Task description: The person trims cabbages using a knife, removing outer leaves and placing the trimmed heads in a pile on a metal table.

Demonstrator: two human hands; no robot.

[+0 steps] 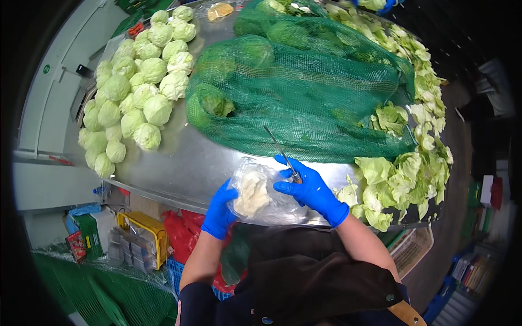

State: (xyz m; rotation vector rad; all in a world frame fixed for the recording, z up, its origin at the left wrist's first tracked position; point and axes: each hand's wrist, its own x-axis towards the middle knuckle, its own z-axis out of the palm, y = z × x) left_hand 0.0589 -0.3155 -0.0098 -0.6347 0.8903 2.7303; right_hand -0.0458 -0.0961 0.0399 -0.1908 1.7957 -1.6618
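Note:
My left hand, in a blue glove, grips the left side of a clear plastic bag at the table's near edge. A pale, cream-coloured lump shows in the bag; its kind I cannot make out. In my gloved right hand is a knife, its thin blade pointing up and away to the left. That hand also reaches over the bag's right side. Just beyond lies a green mesh sack holding several round green heads. Trimmed pale-green lettuce heads are piled at the left.
Loose lettuce leaves heap along the right of the metal table. A yellow basket and red plastic bags sit below its near left edge. A pale crate stands low at right. Another person's blue glove appears at the top.

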